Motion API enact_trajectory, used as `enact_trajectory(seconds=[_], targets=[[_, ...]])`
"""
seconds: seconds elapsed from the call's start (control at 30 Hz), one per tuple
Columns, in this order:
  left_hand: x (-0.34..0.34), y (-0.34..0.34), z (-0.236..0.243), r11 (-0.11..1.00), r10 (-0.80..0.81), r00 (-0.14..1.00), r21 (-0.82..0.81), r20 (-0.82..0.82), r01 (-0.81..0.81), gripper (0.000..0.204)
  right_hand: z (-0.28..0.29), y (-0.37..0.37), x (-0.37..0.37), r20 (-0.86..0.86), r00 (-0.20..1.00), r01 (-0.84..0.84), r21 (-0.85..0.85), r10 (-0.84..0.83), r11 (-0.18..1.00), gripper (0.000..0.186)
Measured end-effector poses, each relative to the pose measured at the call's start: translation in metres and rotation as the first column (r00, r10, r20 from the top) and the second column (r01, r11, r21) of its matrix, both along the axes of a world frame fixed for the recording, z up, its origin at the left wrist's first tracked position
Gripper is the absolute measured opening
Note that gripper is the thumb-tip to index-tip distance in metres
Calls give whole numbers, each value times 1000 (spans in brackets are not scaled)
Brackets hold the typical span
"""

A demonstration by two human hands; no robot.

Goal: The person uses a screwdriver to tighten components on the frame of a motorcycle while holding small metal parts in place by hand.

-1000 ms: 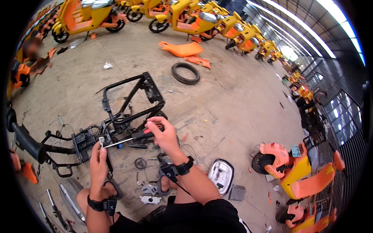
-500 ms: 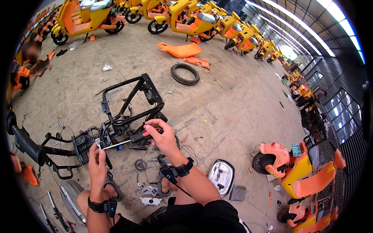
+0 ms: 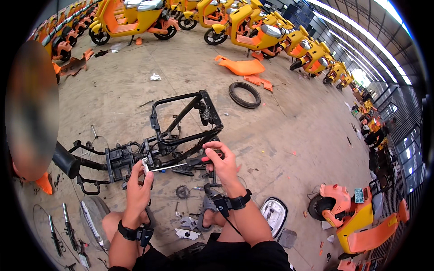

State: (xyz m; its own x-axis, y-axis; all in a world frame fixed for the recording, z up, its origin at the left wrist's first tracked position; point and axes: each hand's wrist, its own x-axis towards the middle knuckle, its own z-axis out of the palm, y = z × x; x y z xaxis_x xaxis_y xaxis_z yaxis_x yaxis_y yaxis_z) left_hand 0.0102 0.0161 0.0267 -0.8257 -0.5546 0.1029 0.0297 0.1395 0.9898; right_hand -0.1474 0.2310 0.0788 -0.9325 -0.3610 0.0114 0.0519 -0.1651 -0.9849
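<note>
- Since a moment ago, our left hand [image 3: 138,185] has crept up slightly toward the black scooter frame [image 3: 181,131], and the tool's metal end now sits right at its fingertips; our right hand [image 3: 221,160] has barely shifted.
- We hold a ratchet wrench [image 3: 176,165] level between both hands, just in front of the frame's lower rails.
- Our right hand is closed around the wrench's black and red grip, knuckles up, thumb tucked under.
- Our left hand is curled with its fingers pinching the wrench's square silver head; how tight that pinch is we cannot tell.
- Both wrists wear black bands, each with a small device.
- The frame lies stripped on the concrete floor [image 3: 289,135], its rectangular rear loop pointing away from us and a black tube end [image 3: 65,160] sticking out toward our left.
- Just below the wrench, a small sprocket [image 3: 182,192] lies on the floor, with loose metal bits near our knees.
- A white and black oval cover [image 3: 273,212] rests beside our right forearm.
- A loose black tyre [image 3: 244,94] lies beyond the frame, with an orange body panel [image 3: 242,66] farther off.
- Rows of yellow and orange scooters [image 3: 253,34] line the far side, and one orange scooter [image 3: 357,217] stands to our right.
</note>
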Motion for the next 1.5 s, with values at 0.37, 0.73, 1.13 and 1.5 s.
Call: enact_trajectory(seconds=[0.37,0.73,1.13,1.5], targets=[[0,-3,1,988,14,997,151,72,-25,44,-7,-3,0,-1,999,-37,-28,37,999,29],[1,-3,5,975,7,994,219,109,-31,46,-1,-7,5,-141,989,-48,-24,44,999,32],[1,-1,7,987,-25,995,159,94,10,44,-5,-3,2,-97,995,-16,50,21,999,34],[1,-2,1,988,-10,995,151,100,-5,44,-4,3,-3,-1,997,-71,89,71,993,39]])
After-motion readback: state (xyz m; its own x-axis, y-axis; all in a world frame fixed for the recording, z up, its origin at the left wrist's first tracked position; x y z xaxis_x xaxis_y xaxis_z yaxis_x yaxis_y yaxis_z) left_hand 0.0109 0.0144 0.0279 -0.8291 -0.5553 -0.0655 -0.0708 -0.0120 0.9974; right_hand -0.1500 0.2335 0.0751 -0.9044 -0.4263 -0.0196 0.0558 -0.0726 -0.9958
